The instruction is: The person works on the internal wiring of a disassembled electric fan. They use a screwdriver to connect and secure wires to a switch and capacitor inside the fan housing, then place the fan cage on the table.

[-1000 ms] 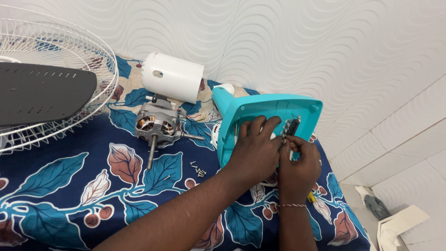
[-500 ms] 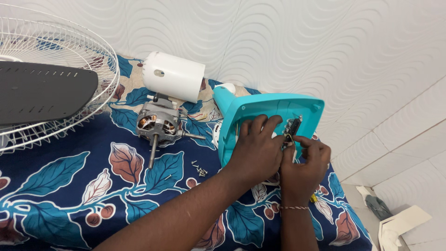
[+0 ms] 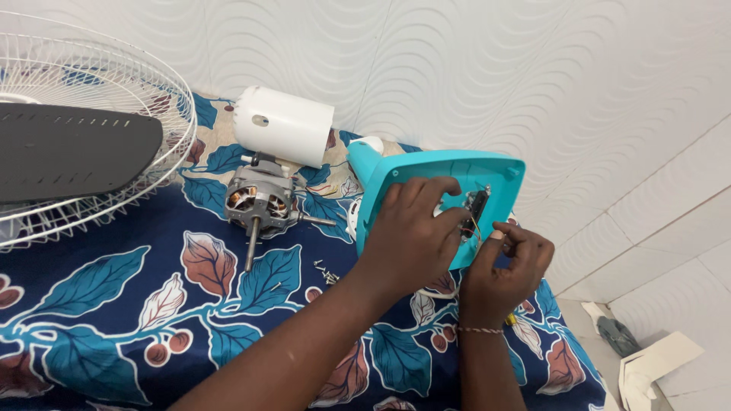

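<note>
Turquoise plastic fan base panel (image 3: 426,171) stood tilted on edge on the bed covered by a navy cloth with a leaf print (image 3: 114,304), just in front of the white wavy-textured wall (image 3: 457,68). Left hand (image 3: 411,236) lay spread flat against the panel face, fingers extended, bracing it. Right hand (image 3: 506,266) sat just beside, fingertips pinched closed on thin wires at the small dark switch block (image 3: 478,213) set in the panel. Bare electric motor with exposed copper windings and steel shaft (image 3: 259,205) lay to the left, touching the white cylindrical motor housing (image 3: 283,125). A few small loose screws (image 3: 327,272) rested near the left wrist. White wire fan guard (image 3: 99,137) and dark grey fan blade (image 3: 72,152) lay at far left.
</note>
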